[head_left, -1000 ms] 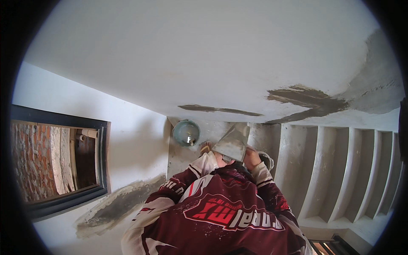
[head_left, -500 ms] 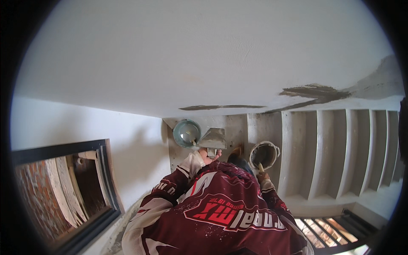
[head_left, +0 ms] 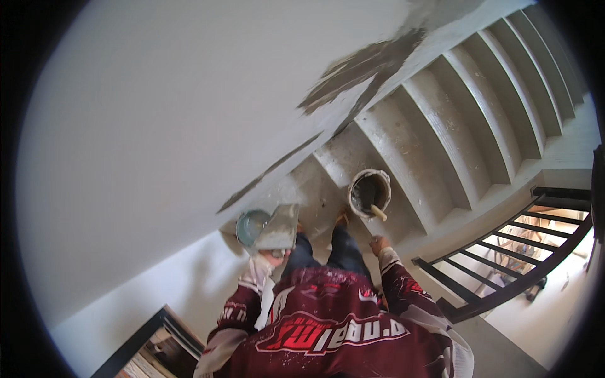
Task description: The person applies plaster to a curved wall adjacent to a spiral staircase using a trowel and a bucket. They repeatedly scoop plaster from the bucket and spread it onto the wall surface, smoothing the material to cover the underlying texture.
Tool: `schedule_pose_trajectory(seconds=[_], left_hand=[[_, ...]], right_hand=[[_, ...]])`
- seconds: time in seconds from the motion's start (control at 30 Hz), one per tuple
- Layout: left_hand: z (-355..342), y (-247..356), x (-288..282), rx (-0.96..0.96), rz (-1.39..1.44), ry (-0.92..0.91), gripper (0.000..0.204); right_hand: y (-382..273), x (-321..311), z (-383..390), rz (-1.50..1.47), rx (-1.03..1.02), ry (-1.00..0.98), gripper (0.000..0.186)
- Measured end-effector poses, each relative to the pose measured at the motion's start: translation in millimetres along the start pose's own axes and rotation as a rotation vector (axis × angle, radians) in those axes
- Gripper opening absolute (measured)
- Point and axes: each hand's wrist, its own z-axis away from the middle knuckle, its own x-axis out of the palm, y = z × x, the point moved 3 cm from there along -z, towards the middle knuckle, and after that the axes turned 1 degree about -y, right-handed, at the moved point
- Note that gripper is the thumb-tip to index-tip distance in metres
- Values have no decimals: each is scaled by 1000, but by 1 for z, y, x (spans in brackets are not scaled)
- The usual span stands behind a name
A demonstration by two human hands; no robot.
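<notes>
Maroon cloth is filling the near side: the wearer's jersey [head_left: 334, 340], well short of the pale-rimmed bucket [head_left: 351, 195]. Dark-trousered legs [head_left: 346, 255] are standing between jersey and bucket, a little to the bucket's left. Now the hands, and they're working apart! The right hand [head_left: 379, 244] is hanging just on the near side of the bucket, fingers curling; whether anything is sitting inside them, I can't tell. Left hand [head_left: 274, 257], nearer and well left of the bucket, is clamping onto a grey flat board [head_left: 278, 228], and that board is tilting up and partly covering a teal bucket [head_left: 242, 236], also left of the pale-rimmed one. Inside our landmark bucket, grey wet-looking stuff is lying, with a light handle [head_left: 379, 213] poking over the near rim. Off to the bucket's right, a black railing [head_left: 447, 281] is curving away. Beyond it, pale stairs [head_left: 441, 113] are climbing rightward, and a white wall [head_left: 157, 126] is rising left of the bucket, dark patches [head_left: 372, 69] showing farther up beyond it.
</notes>
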Motion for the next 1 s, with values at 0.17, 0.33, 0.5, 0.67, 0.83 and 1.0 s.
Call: schedule_pose_trajectory(seconds=[0.17, 0.33, 0.5, 0.67, 0.83, 1.0], left_hand=[[-58, -48, 23, -246, 3, -116, 50], [-49, -68, 37, -216, -19, -36, 56], [-96, -111, 19, -201, 106, 15, 61], [-157, -144, -61, -181, 139, 105, 61], [-198, -157, -16, -259, 253, -163, 56], [-267, -161, 11, -367, 161, -178, 51]], right_hand=[[171, 50, -97, 272, 114, -195, 32], [129, 24, -141, -113, 380, 99, 66], [150, 26, -171, -317, 519, 195, 80], [158, 39, -209, -419, 351, 283, 59], [117, 39, -209, -355, 391, -18, 56], [131, 45, -143, -675, 407, 55, 43]])
